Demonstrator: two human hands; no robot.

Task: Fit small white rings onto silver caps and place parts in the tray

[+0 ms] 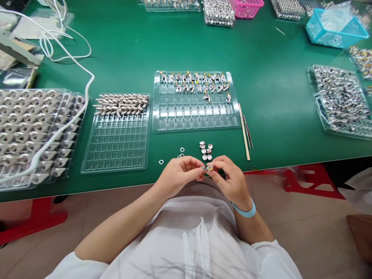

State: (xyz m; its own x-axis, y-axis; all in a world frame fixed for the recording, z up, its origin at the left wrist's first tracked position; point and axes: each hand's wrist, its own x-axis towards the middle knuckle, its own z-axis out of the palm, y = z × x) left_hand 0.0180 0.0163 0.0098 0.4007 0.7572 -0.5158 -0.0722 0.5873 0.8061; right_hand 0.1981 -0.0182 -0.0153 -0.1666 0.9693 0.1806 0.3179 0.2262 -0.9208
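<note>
At the table's front edge my left hand (178,174) pinches a small silvery ring-like part (203,168) between thumb and fingertips. Opposite it, my right hand (232,180) grips a small pale metal part with a yellow spot (209,167). The two parts meet or nearly touch; fingers hide much of both. Just beyond the fingertips lie several small round metal cups (204,151). By my left hand several thin white rings (182,149) are scattered. Further back, a clear compartment tray (171,123) holds curved metal pieces with yellow tips (199,87) in its rear rows.
Left of centre, a clear tray (113,153) bears grey curved pieces. Stacked trays of grey parts (31,131) stand far left under a white cable (87,89). A wooden stick (244,133) and tweezers (248,132) lie right. Beyond are a parts tray (340,100) and blue basket (334,37).
</note>
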